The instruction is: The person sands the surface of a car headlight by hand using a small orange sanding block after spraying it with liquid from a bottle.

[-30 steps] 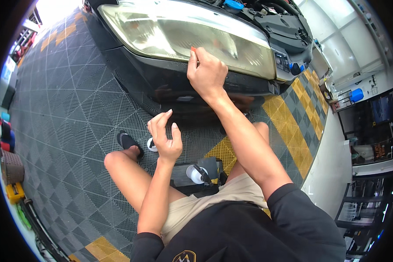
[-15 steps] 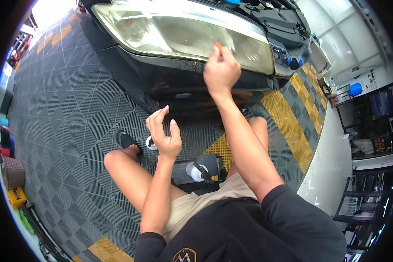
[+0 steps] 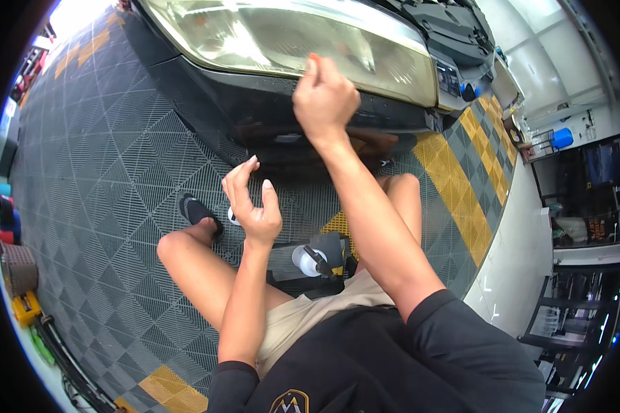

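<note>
A large yellowed, hazy headlight (image 3: 255, 41) is set in the front of a dark car. My right hand (image 3: 326, 102) is closed on a small orange piece (image 3: 313, 56), of which only the tip shows above the fingers. That tip is over the lower middle of the lens; contact with it cannot be made out. My left hand (image 3: 255, 206) is raised in the air below the bumper (image 3: 255, 117), fingers apart and slightly curled, holding nothing. Between my thighs stands a white spray bottle (image 3: 308, 263) with a black trigger head.
By my left foot (image 3: 200, 215) a white round item (image 3: 233, 217) is partly hidden behind my left hand. The engine bay (image 3: 455, 31) is exposed at upper right. A woven basket (image 3: 19, 267) and a yellow case (image 3: 27, 310) line the left edge. Grey and yellow grid tiles cover the floor.
My right hand has slid left along the headlight with the orange piece. My left hand keeps the same pose, and the whole view has shifted slightly.
</note>
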`<state>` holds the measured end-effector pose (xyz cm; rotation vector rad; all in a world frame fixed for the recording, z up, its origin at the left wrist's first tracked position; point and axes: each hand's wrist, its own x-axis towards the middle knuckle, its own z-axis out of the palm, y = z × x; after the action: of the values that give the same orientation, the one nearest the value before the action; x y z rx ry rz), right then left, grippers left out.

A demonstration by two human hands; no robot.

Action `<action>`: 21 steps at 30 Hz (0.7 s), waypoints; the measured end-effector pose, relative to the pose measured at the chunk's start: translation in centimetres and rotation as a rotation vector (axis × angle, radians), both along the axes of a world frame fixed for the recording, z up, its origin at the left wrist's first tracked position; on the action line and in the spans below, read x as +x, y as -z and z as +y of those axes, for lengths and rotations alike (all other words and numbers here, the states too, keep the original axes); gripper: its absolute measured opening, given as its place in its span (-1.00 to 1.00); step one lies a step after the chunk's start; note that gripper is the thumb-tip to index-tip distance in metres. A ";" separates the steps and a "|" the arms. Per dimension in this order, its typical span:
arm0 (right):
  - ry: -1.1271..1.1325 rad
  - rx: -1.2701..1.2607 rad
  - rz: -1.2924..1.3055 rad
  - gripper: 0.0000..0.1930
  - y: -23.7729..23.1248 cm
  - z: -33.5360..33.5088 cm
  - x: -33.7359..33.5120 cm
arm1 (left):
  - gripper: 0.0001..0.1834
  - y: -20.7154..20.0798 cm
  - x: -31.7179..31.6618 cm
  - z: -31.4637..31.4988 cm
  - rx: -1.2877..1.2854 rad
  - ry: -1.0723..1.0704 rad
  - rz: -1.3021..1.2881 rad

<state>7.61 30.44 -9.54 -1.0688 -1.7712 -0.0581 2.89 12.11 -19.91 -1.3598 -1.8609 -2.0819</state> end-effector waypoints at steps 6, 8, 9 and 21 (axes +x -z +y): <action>0.072 -0.246 0.193 -0.75 -0.8 -0.4 2.4 | -0.49 0.6 -0.6 -1.1 -0.017 -0.010 0.049; 0.066 -0.027 0.104 -0.76 -0.9 0.4 1.2 | -0.50 0.3 0.0 -0.7 0.029 0.014 -0.014; 0.000 -0.043 0.023 -0.77 -1.1 0.0 0.1 | -0.51 0.3 0.0 -0.5 0.015 0.015 0.014; -0.501 -0.416 -0.060 -0.76 6.1 -7.7 13.3 | -0.58 -0.2 1.7 -0.5 -0.168 0.185 -0.053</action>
<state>20.88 22.73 -15.60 -0.8771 -2.1123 0.6137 4.61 11.58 -19.68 -1.5848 -2.0464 -2.1035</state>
